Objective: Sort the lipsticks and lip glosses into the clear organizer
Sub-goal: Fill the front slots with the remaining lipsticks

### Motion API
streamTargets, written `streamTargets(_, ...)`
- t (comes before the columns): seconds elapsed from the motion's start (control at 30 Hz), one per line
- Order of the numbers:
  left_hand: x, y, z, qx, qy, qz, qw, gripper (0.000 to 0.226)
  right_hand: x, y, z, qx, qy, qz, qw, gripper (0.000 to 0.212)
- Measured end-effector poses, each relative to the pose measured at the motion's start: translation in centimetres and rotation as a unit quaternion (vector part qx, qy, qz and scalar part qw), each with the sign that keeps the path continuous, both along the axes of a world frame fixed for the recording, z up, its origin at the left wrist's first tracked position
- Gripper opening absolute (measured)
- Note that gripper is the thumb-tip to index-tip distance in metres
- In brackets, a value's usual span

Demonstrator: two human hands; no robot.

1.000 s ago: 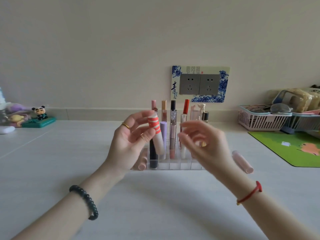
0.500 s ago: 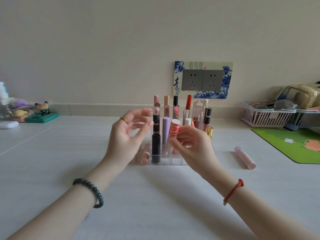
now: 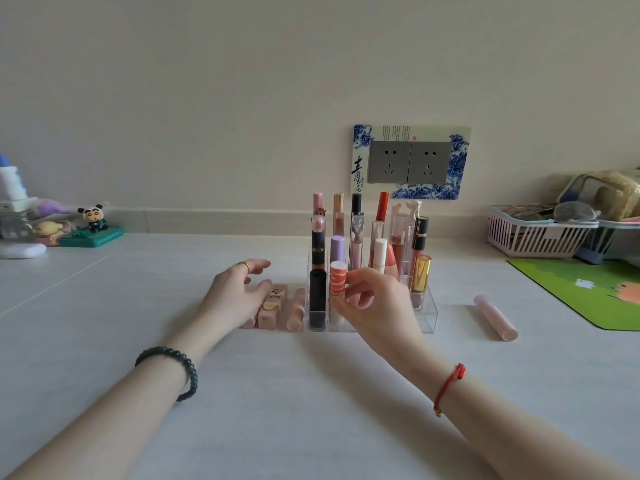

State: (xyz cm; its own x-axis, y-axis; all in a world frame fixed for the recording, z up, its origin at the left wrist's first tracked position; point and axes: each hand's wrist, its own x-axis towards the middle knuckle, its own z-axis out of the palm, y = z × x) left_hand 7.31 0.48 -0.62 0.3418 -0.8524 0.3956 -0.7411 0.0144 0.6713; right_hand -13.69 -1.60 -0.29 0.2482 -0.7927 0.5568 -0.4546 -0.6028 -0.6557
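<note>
1. The clear organizer (image 3: 429, 317) stands at the centre of the frame on the pale bench (image 3: 311, 410). Most of its compartments are already filled: tall glosses stand in the back rows, a purple tube (image 3: 336, 249) in the middle, and a black tube (image 3: 317, 296) and a gold tube (image 3: 420, 273) toward the front.
2. The right hand (image 3: 377, 303) pinches a striped tube (image 3: 337, 280), red and white, between its thumb and curled fingers. The tube is upright, with its lower end inside the front compartment just right of the black tube. It looks seated or nearly so, but it has not yet been released.
3. The left hand (image 3: 235, 296), centre-left, has its fingers relaxed and spread and grips nothing. It lies over the loose tubes beside the organizer's left wall; whether it touches them cannot be told.
4. Unsorted pieces remain. A printed pink tube (image 3: 272, 306) and a round pink tube (image 3: 296, 310) lie flat just left of the organizer, and the end of a third shows under the left palm. A long pink tube (image 3: 495, 317) lies alone at right of centre, well apart from the organizer.
5. The sorting appears well past halfway: the striped tube has to be let go, then about four loose tubes placed. The right hand hides part of the front row, so free compartments cannot be counted.
</note>
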Motion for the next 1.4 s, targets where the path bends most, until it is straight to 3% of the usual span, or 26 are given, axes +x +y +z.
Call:
streamTargets(0.17, 0.3, -0.1, -0.6, 0.102, -0.023, -0.036, 0.994, 0.039, 0.2, 0.0, -0.3, -0.024, 0.022, -0.021, 0.999, 0.016)
streamTargets(0.33, 0.2, 0.2, -0.6, 0.132, -0.038, -0.041, 0.990, 0.036, 0.1, -0.2, -0.4, -0.028, 0.040, -0.029, 0.998, 0.015)
streamTargets(0.47, 0.2, 0.4, -0.4, 0.113, -0.055, -0.027, 0.992, 0.033, 0.1, -0.2, -0.4, -0.032, 0.054, -0.042, 0.997, 0.018)
streamTargets(0.73, 0.6, 0.9, 0.4, 0.093, 0.005, 0.011, 0.996, 0.025, -0.1, -0.3, -0.3, -0.029, 0.079, -0.046, 0.995, 0.022)
streamTargets(0.83, 1.1, 0.9, 1.1, 0.052, -0.020, 0.045, 0.997, 0.025, -0.4, -0.3, -0.2, -0.039, 0.076, -0.041, 0.995, 0.022)
streamTargets(0.9, 1.4, 1.0, 1.8, 0.005, 0.031, 0.046, 0.998, 0.024, -0.7, -0.3, 0.0, -0.044, 0.075, -0.038, 0.996, 0.023)
streamTargets(0.97, 1.4, 1.0, 2.7, -0.047, 0.163, 0.016, 0.985, 0.024, -0.9, -0.2, 0.3, -0.053, 0.067, -0.037, 0.996, 0.022)
streamTargets(1.03, 0.7, 1.4, 3.8, -0.100, 0.320, -0.066, 0.940, 0.019, -1.3, 0.1, 1.1, -0.085, 0.027, -0.040, 0.995, 0.019)
streamTargets(1.13, -1.2, 2.2, 5.4, -0.137, 0.462, -0.171, 0.859, 0.010, -2.0, 0.8, 2.4, -0.180, -0.039, -0.004, 0.983, 0.019)
streamTargets(1.2, -2.6, 2.9, 6.0, -0.123, 0.489, -0.237, 0.831, 0.016, -2.1, 1.4, 2.8, -0.236, -0.036, 0.036, 0.970, 0.031)
streamTargets(1.33, -5.5, 3.8, 5.4, -0.056, 0.492, -0.309, 0.812, 0.069, -1.5, 2.4, 3.0, -0.270, -0.047, 0.116, 0.955, 0.043)
streamTargets(1.4, -6.4, 3.9, 4.9, -0.028, 0.485, -0.325, 0.812, 0.071, -1.4, 2.7, 3.1, -0.281, -0.061, 0.152, 0.946, 0.037)
